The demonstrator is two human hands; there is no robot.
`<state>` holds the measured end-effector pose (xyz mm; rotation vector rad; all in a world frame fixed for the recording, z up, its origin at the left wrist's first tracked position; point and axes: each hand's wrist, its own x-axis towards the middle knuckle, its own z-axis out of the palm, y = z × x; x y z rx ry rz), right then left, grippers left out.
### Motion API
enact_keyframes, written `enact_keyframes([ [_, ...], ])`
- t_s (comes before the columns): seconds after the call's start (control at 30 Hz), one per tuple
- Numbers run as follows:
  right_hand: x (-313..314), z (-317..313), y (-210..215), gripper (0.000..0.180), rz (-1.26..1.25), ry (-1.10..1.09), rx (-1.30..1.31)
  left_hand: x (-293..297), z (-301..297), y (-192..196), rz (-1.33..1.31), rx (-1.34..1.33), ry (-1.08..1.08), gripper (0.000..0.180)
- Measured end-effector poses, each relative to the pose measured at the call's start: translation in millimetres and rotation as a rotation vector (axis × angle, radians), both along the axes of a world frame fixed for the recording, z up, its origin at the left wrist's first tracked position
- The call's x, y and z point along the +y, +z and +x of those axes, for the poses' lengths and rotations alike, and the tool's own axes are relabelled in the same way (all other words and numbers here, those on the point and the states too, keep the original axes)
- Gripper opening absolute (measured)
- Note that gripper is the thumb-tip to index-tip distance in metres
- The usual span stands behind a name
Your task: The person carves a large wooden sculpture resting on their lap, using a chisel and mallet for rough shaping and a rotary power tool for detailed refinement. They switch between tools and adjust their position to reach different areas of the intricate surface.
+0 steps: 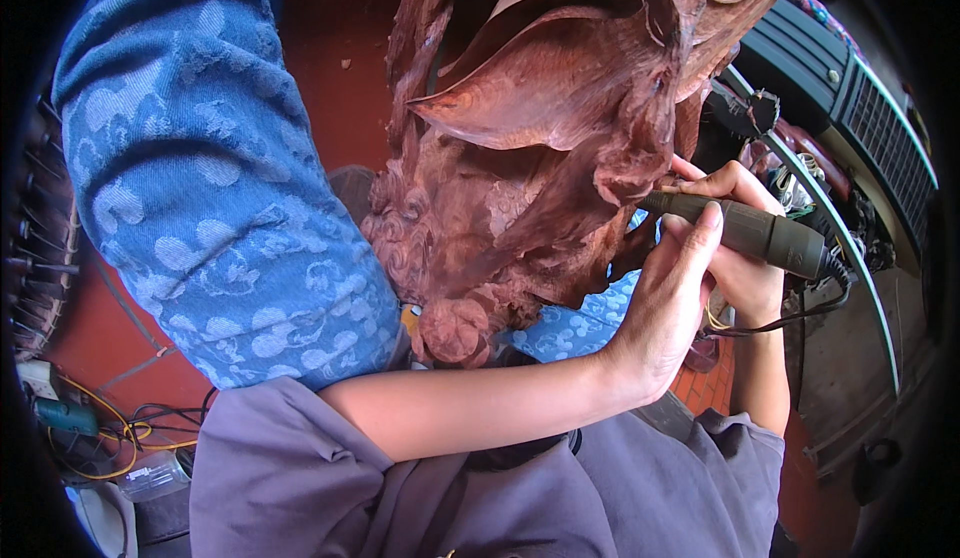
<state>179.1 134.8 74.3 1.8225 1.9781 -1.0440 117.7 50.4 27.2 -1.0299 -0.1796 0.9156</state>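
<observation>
A large reddish-brown wood carving (540, 98) with curling leaf shapes and a carved rosette at its near end stands in front of me, close to my left leg. My right hand (750, 193) is closed around a dark olive rotary carving tool (765, 233), whose tip meets the carving's right side. The exact contact point is hidden by the wood. My left hand (665, 303) reaches across from the left, its thumb pressed along the tool and its other fingers mostly hidden. A dark cord (800, 315) trails from the tool's rear end.
My left leg (230, 198), in blue patterned cloth, borders the carving. Left, a row of slim tools (40, 228), a teal power tool (65, 415), tangled yellow cords (130, 443) and a clear plastic container (155, 478). Right, a dark grilled box (880, 108) and a pale curved strip (850, 248).
</observation>
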Motion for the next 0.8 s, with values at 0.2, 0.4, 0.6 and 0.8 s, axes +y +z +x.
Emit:
enact_keyframes([
  [0.2, -1.4, -3.1, 1.8, 0.018, -0.023, -0.047, -0.076, 1.2, -0.8, -1.4, -0.063, -0.048, 0.081, 0.042],
  [0.4, -2.7, 2.2, -0.7, 0.019, 0.048, -0.028, -0.095, 4.3, 1.2, -7.1, -0.049, -0.092, 0.117, 0.040],
  [0.6, -3.9, 1.9, -1.2, 0.021, 0.073, -0.013, -0.123, 4.2, 0.6, -8.6, -0.047, -0.077, 0.117, 0.039],
  [0.8, -6.3, 1.1, -1.8, 0.024, 0.111, 0.036, -0.137, 4.1, -0.8, -9.2, -0.056, -0.060, 0.100, 0.037],
])
